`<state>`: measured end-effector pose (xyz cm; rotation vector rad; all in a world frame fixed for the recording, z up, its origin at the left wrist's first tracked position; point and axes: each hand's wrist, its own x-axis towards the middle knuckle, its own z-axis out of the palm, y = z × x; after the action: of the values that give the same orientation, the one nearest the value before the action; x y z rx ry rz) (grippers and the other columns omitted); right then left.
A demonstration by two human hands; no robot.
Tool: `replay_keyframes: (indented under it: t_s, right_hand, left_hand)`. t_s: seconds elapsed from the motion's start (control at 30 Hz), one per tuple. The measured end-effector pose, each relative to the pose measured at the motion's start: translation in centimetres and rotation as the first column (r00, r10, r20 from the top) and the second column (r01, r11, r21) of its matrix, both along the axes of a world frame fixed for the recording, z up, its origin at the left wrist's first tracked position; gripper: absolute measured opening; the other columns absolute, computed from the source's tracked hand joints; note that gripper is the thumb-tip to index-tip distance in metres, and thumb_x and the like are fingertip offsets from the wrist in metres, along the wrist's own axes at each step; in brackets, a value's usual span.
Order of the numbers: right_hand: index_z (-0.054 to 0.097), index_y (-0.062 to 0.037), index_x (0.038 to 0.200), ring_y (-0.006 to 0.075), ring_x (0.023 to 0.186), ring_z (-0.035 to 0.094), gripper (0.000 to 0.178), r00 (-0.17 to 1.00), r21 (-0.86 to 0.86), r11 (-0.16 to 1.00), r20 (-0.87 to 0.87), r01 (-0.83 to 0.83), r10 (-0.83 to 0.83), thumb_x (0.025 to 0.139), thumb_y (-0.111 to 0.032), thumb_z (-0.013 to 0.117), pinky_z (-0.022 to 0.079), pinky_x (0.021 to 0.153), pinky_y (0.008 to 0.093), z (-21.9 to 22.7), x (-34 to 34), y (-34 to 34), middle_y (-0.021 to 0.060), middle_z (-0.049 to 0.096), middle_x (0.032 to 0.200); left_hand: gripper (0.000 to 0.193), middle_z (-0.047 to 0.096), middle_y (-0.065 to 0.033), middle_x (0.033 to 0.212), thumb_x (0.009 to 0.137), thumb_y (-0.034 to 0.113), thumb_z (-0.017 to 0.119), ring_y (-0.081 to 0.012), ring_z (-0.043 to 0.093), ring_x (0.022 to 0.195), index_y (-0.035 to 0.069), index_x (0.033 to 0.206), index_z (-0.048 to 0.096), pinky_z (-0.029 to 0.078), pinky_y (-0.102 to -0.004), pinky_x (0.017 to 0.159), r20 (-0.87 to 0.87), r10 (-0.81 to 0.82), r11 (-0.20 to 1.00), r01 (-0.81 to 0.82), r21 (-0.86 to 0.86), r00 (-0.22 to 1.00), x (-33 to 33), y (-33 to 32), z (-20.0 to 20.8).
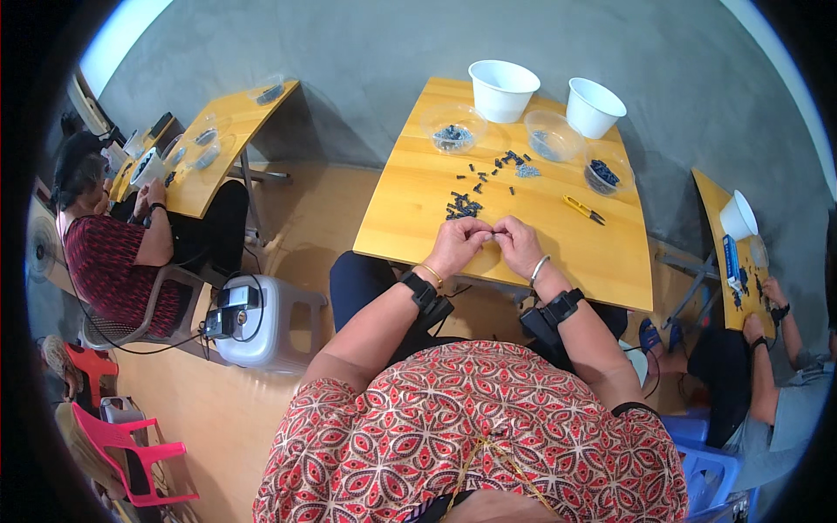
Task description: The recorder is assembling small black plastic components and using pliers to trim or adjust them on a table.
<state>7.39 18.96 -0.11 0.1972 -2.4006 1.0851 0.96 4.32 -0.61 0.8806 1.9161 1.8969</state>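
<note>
My left hand (455, 247) and my right hand (520, 250) meet at the near edge of the wooden table (397, 196). Thumbs and fingertips are pinched together around something small and dark, mostly covered by the fingers. Just beyond my left hand lies a pile of small black parts (462, 207). Farther off are more loose black pieces (512, 159), beside a small heap of grey bits (527, 172). Yellow-handled thread snips (582, 209) with dark blades rest to the right of my right hand, untouched.
Clear bowls of small parts stand at the table's left (453, 131), middle (555, 139) and right (603, 177). Behind them are two white tubs (504, 91) (595, 109). People work at tables on both sides. A grey plastic stool (270, 322) with cabled devices stands left.
</note>
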Motion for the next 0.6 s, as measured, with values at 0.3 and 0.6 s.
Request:
replay_keyframes:
  t_s: [0.3,0.6]
  right_hand:
    - [0.051,-0.0024,0.079,0.0271,0.066,0.056,0.008,0.998,-0.08,0.996,-0.05,0.036,-0.04,0.072,0.0,0.055,0.045,0.061,0.0326,-1.0,0.7,0.5,0.0119,0.055,0.071]
    - [0.055,-0.002,0.08,0.0097,0.063,0.052,0.006,0.983,-0.307,0.944,-0.094,0.121,-0.156,0.076,-0.003,0.058,0.044,0.059,0.0232,-2.5,0.5,2.1,0.0032,0.057,0.069]
  left_hand:
    - [0.004,0.058,-0.002,0.065,0.079,0.002,0.058,-0.0063,0.05,0.052,0.0,0.081,0.061,0.042,-0.0204,0.048,-0.052,0.073,0.996,-0.075,-0.039,0.996,0.1,0.4,-0.8]
    - [0.018,0.059,-0.0115,0.064,0.071,0.003,0.062,-0.017,0.056,0.056,-0.001,0.089,0.061,0.046,-0.0256,0.056,-0.387,0.332,0.926,-0.376,-0.041,0.86,-0.1,1.7,-1.6]
